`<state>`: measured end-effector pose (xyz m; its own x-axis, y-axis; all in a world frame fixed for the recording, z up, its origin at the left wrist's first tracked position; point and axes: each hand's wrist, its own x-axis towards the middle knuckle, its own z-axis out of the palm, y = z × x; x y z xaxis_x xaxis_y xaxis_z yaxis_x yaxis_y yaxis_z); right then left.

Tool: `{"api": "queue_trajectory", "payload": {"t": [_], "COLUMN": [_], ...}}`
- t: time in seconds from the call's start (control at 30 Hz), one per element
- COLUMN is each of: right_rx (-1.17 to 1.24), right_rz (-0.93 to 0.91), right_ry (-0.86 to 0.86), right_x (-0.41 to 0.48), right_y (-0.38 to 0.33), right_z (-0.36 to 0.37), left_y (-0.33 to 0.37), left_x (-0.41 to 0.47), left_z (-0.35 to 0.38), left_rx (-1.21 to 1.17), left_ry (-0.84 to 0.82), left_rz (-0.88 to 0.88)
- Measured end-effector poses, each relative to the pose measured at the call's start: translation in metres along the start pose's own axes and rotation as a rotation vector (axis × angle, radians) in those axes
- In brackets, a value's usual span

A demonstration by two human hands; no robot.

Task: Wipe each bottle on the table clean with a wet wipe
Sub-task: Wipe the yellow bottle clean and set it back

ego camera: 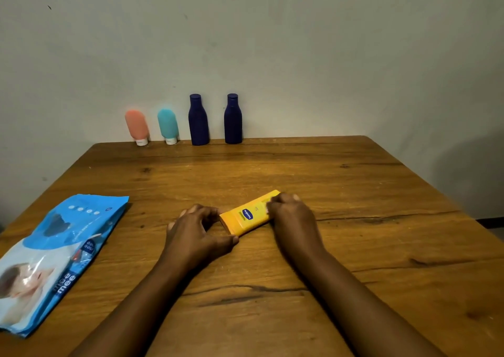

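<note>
The wooden table (354,193) fills the view, and the yellow bottle (246,216) lies flat near its middle, directly in front of the person. Its long axis runs from near-left to far-right, so each end points at one hand. The blue pack of wet wipes (54,253) lies well apart at the near-left, closer to the left hand than the right.

The left hand (196,228) holds the bottle's nearer end, fingers curled over it and the thumb touching its lower edge. The right hand (291,214) is curled over the farther end and hides the tip, so which end carries the cap cannot be told. A pale patch beside the right knuckles may be a wipe, but the view is too poor to say.

Four more containers stand upright along the far edge against the wall: two dark blue bottles (198,120) (233,119), a teal tube (168,126) and a pink tube (137,126), all out of easy reach.
</note>
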<state>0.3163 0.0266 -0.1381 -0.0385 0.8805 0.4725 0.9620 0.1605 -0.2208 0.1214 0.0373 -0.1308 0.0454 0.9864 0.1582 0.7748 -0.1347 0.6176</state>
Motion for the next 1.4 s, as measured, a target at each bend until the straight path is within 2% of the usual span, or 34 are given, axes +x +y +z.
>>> {"api": "queue_trajectory", "payload": {"t": [0.07, 0.2, 0.5, 0.57, 0.73, 0.9, 0.97, 1.17, 1.23, 1.33, 1.4], "right_rx": [-0.014, 0.135, 0.392, 0.422, 0.541, 0.357, 0.268, 0.201, 0.213, 0.209, 0.235], "right_rz": [0.106, 0.195, 0.189, 0.193, 0.119, -0.228, -0.304, -0.065, -0.102, -0.252, -0.267], "right_ry": [0.048, 0.147, 0.247, 0.254, 0.212, 0.066, 0.013, 0.058, 0.052, 0.013, -0.001], "right_x": [0.008, 0.012, 0.008, 0.008, 0.000, -0.011, -0.012, -0.004, -0.006, -0.015, -0.013], "right_y": [0.020, 0.031, 0.013, 0.011, -0.014, -0.055, -0.058, -0.031, -0.037, -0.058, -0.059], "right_z": [-0.002, -0.005, -0.018, -0.019, -0.028, -0.026, -0.022, -0.026, -0.026, -0.025, -0.024], "left_y": [0.001, 0.000, 0.003, 0.002, 0.008, 0.007, 0.006, 0.006, 0.006, 0.007, 0.007], "left_x": [0.000, 0.000, 0.003, 0.004, -0.008, -0.013, -0.013, -0.011, -0.011, -0.012, -0.012], "left_z": [-0.001, -0.002, 0.003, 0.003, 0.000, 0.003, 0.003, 0.005, 0.006, 0.005, 0.005], "left_rx": [0.010, 0.005, -0.063, -0.119, -0.464, -0.521, -0.519, -0.421, -0.426, -0.484, -0.485], "left_ry": [-0.008, -0.012, 0.014, 0.010, -0.002, 0.012, 0.018, 0.091, 0.093, 0.061, 0.061], "left_rz": [-0.010, -0.014, -0.121, -0.131, -0.081, 0.016, 0.024, 0.051, 0.055, 0.052, 0.059]}}
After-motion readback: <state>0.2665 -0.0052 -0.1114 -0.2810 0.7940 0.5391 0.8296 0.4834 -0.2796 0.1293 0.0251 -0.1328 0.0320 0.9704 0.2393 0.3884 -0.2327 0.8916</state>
